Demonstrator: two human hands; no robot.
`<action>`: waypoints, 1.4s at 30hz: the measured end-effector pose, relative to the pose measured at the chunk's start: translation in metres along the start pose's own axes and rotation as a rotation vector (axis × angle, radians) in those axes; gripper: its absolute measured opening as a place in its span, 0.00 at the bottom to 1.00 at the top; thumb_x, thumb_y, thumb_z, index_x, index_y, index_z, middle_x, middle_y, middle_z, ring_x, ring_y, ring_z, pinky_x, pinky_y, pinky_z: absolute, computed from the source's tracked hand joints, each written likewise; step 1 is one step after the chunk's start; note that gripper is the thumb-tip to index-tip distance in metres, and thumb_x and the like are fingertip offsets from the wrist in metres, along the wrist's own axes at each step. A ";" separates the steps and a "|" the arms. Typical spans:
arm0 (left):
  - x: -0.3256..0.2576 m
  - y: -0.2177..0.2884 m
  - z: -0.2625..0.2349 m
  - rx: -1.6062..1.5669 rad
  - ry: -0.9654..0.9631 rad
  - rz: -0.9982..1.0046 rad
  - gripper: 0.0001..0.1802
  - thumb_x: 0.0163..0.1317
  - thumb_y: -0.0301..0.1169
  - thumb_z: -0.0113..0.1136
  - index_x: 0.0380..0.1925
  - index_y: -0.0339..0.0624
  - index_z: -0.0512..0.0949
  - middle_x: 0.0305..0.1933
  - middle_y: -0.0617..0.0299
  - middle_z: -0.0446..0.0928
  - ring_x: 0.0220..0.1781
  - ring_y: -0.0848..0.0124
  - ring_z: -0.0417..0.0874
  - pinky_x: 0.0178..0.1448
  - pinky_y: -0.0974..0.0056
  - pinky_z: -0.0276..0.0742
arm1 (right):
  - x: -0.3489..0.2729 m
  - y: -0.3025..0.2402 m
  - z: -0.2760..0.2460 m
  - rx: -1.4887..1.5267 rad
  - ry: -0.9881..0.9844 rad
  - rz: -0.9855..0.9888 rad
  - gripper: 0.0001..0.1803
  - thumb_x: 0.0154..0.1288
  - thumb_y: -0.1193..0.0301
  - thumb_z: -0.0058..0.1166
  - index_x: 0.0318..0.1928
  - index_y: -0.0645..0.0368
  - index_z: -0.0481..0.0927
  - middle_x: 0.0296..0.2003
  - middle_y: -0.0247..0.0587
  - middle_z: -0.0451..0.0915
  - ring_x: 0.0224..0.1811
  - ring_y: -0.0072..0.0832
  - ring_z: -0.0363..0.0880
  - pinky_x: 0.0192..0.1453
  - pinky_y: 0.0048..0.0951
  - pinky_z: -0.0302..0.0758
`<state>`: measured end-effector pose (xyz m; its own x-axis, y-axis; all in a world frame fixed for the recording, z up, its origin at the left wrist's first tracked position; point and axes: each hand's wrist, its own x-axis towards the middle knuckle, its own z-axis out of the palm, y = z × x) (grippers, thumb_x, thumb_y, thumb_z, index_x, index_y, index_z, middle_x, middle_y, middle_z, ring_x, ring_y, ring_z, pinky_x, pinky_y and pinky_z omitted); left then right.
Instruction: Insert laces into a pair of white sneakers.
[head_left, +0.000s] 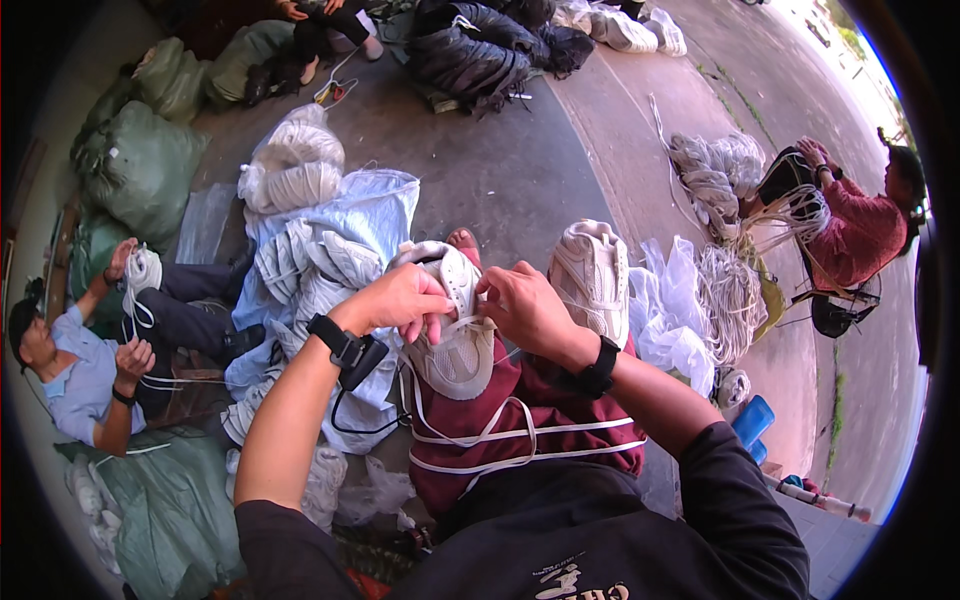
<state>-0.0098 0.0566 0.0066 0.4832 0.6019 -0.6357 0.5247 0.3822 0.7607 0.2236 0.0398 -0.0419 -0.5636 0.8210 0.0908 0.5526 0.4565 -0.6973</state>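
The left hand [408, 300] and right hand [530, 310], fingers curled inward, their grip on anything unclear, flank the pale shoe [455, 362] lying between them on maroon cloth [600, 425], toe bodyward, long axis pointing away, left hand nearer.

Cannot see all of the pale shoe [455, 365] — partly covered by left hand [395, 300] and right hand [530, 305]. See black shirt [560, 530] cut off at six o'clock — a co-worker [343, 20], too, at eleven.
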 end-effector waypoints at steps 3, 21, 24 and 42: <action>0.001 -0.002 -0.003 -0.006 -0.009 0.012 0.13 0.67 0.30 0.53 0.34 0.32 0.83 0.23 0.55 0.84 0.13 0.77 0.76 0.18 0.73 0.70 | 0.003 0.000 0.009 0.047 0.314 -0.190 0.27 0.60 0.63 0.65 0.55 0.62 0.73 0.49 0.54 0.80 0.53 0.51 0.78 0.58 0.43 0.74; 0.000 0.007 0.018 0.087 -0.020 0.055 0.12 0.66 0.33 0.56 0.38 0.35 0.83 0.22 0.58 0.82 0.15 0.76 0.78 0.19 0.73 0.70 | 0.019 -0.014 -0.001 0.337 -0.053 0.134 0.45 0.52 0.70 0.63 0.72 0.64 0.62 0.46 0.63 0.82 0.49 0.42 0.85 0.56 0.37 0.76; 0.001 0.005 0.017 0.110 -0.029 0.054 0.12 0.66 0.33 0.59 0.37 0.35 0.84 0.22 0.59 0.82 0.15 0.76 0.79 0.19 0.73 0.71 | 0.018 -0.014 0.005 0.284 0.030 0.037 0.45 0.52 0.70 0.63 0.72 0.61 0.62 0.48 0.61 0.82 0.50 0.41 0.84 0.57 0.36 0.75; -0.016 -0.023 0.026 -0.078 0.237 0.158 0.08 0.63 0.28 0.62 0.32 0.32 0.83 0.20 0.61 0.79 0.18 0.77 0.78 0.20 0.72 0.72 | 0.024 -0.028 -0.025 0.361 -0.259 0.111 0.40 0.54 0.66 0.61 0.70 0.58 0.68 0.39 0.65 0.82 0.46 0.53 0.83 0.53 0.42 0.76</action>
<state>-0.0121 0.0199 -0.0042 0.3728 0.8015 -0.4675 0.3963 0.3180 0.8613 0.2101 0.0549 -0.0019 -0.6735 0.7243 -0.1476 0.3952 0.1840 -0.9000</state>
